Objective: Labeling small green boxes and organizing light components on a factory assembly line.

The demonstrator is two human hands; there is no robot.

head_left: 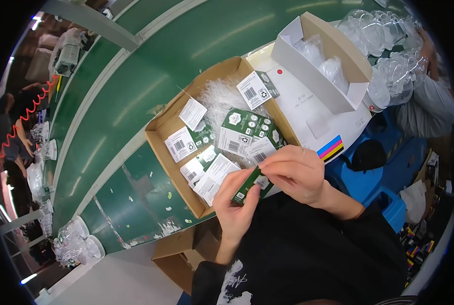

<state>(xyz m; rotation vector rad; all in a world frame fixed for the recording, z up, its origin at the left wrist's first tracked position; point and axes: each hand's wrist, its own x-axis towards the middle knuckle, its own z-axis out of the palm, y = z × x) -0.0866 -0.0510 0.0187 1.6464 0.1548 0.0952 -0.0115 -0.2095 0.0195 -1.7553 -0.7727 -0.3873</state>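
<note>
Close to my body, a small green tag [247, 189] with a white label patch is held up in front of the carton. My left hand [237, 206] grips its lower part, thumb across the face. The fingers of my right hand [299, 173] are pinched at its upper end; any thin loop between them is too small to see. Just beyond lies a shallow brown carton [177, 179] with several green and white printed tags [247, 123] and a heap of clear thin plastic strands [218, 99].
Right of the carton, a white open box [328, 66] holding clear plastic bags stands on a white printed box [293, 96]. Clear plastic containers [389, 76] stand near another person's sleeve [425, 107]. Blue stools [371, 178] are at right. The green table [130, 188] has paper scraps.
</note>
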